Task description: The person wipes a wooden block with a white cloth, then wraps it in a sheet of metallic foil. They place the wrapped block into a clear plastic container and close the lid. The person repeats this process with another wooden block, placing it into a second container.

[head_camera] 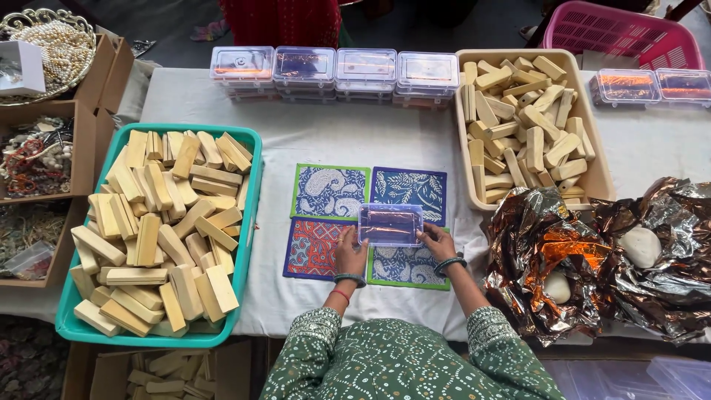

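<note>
Your left hand point(350, 252) and right hand point(437, 241) apparently pinch the clear box point(390, 224) with their fingers, above the patterned mats point(329, 190).

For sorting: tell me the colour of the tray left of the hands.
Teal-green tray, seen in the head view.

clear lidded box point(390, 224) between both hands, above patterned mats point(330, 191)

A white cloth covers the tabletop point(311, 141) under even, soft light. Dark floor point(170, 26) shows beyond its far edge, and brown cardboard boxes point(81, 148) stand beside it on the left, another below the near edge.
</note>
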